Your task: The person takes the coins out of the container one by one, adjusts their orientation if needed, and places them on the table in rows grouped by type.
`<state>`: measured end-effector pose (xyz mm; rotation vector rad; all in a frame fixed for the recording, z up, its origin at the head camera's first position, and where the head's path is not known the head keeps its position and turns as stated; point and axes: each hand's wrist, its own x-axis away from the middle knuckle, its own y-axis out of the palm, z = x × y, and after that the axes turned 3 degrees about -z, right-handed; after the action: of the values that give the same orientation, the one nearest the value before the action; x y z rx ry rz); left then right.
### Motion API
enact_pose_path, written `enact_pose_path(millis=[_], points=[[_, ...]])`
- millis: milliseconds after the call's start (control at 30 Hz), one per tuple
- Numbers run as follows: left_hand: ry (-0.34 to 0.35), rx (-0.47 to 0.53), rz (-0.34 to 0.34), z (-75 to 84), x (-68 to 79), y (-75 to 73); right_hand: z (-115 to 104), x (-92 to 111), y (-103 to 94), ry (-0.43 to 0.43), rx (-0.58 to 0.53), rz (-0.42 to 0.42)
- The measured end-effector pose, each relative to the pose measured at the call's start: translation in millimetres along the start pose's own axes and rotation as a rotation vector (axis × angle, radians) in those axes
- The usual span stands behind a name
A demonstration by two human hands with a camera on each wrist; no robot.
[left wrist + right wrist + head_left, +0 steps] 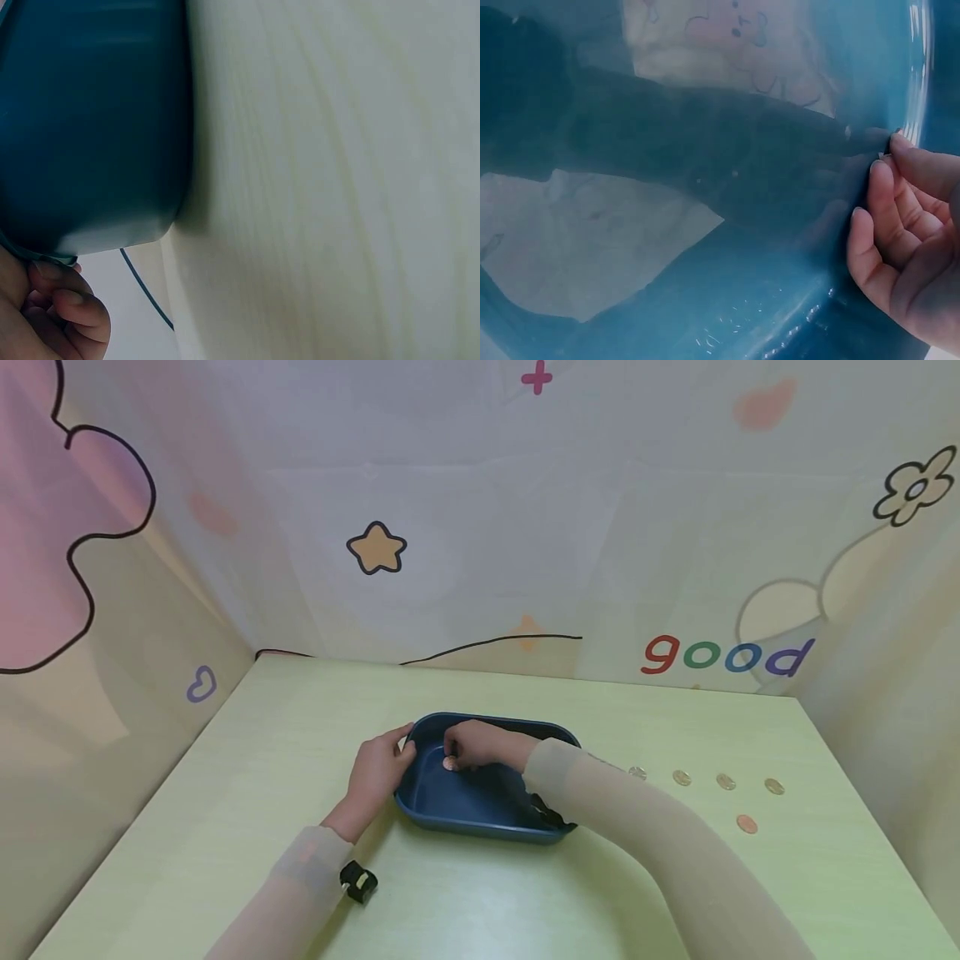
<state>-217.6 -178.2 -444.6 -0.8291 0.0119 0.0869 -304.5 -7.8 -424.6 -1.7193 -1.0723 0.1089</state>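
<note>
A dark blue oblong tub (480, 831) with rounded corners stands on the table. My left hand (375, 768) holds its left rim, thumb over the edge; the left wrist view shows the curled fingers (82, 315) at the tub's end wall. Inside the tub is my right hand (480, 743), pinching a copper-coloured coin (449, 763) close over the bottom. In the right wrist view only a thin sliver of the coin (883, 156) shows between thumb and forefinger, beside the tub's glossy, reflecting inner surface (780, 247). My right forearm hides the tub's right end.
To the right of the tub lie several coins: a row with a silvery coin (637, 772) and gold-toned coins such as one (725, 782), plus a copper coin (746, 823) in front. A printed cloth backdrop (480, 527) rises behind the pale table (225, 793).
</note>
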Motion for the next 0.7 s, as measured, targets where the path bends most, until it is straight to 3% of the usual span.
enact_pose_path(millis=[333, 700], points=[[0.004, 0.007, 0.006, 0.9, 0.8, 0.1, -0.1, -2.2, 3.6, -0.015, 0.040, 0.037], [0.016, -0.002, 0.017, 1.8, 1.1, 0.1, -1.3, 1.0, 0.5, -0.023, -0.015, 0.038]])
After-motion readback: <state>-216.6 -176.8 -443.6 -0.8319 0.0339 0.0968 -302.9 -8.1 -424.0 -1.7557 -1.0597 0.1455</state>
